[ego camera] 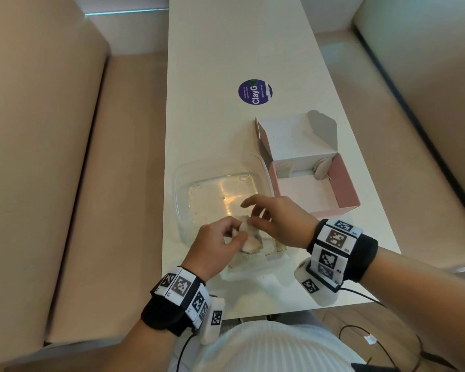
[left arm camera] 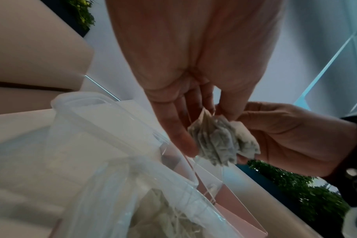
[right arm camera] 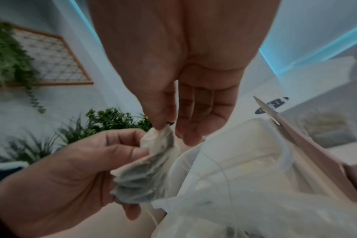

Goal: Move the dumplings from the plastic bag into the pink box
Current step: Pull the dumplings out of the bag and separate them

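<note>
**Both hands on one dumpling, above the bag**

Pale pleated dumpling point(left arm camera: 220, 141) was held up betw both hands, over the crumpled clear plastic bag point(left arm camera: 116, 201) at the near edge of the long white table point(ego camera: 226, 63). Not in the box.

L hand point(ego camera: 215, 244): fingers curled round the dumpling's lower part, thumb pressed on its side per R wrist cam. Firm grip.

R hand point(ego camera: 277, 221): thumb + forefinger pinched the dumpling's top corner; other fingers straight-ish, spread, touching nothing that I could see.

Plastic bag lay beneath the hands, w/ more pale dumplings visible inside thru the film in L wrist cam. Count: can't tell, too blurred.

Clear square plastic container point(ego camera: 199, 181) sat just beyond the hands, the bag against its near side. Looked wet/greasy inside; whatever else was in it was hidden by the hands.

Pink cardboard box w/ white interior point(ego camera: 344, 183) stood open just right of the container, touching or nearly so, can't tell which. Lid flap folded back, away from the person. Two pale dumplings were against its far inner wall: one point(ego camera: 283, 169) in the far-left corner, one point(ego camera: 322, 169) toward the far-right.

Round purple sticker point(ego camera: 255, 91) on the table, well beyond the box.

Both wrists wore black bands w/ black-and-white marker tags point(ego camera: 333, 237).
</note>
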`<action>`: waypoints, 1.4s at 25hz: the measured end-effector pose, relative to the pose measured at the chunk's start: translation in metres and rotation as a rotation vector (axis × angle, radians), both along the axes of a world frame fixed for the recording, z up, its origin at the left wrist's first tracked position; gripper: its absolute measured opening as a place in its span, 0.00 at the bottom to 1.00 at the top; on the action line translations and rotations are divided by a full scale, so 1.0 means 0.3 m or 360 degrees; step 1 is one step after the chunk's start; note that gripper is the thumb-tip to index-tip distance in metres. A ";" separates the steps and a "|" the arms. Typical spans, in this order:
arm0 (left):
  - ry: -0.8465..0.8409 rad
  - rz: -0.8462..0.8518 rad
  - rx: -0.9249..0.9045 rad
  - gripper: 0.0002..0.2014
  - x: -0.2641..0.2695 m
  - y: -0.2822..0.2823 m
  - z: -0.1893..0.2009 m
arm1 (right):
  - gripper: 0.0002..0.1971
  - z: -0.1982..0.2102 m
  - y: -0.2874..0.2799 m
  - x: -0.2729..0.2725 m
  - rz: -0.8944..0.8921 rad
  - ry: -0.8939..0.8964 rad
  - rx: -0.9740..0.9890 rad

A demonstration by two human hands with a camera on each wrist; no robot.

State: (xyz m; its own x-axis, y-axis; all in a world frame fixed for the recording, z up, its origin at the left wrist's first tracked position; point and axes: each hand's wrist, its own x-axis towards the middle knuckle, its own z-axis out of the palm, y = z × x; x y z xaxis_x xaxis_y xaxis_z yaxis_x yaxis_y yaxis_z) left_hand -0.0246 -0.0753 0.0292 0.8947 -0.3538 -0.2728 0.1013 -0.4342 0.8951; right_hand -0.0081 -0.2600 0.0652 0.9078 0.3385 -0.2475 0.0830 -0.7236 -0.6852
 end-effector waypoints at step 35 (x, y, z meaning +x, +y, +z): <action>0.0184 -0.0008 -0.0043 0.05 0.030 0.020 0.021 | 0.08 0.015 0.025 -0.013 0.0320 -0.0135 -0.0153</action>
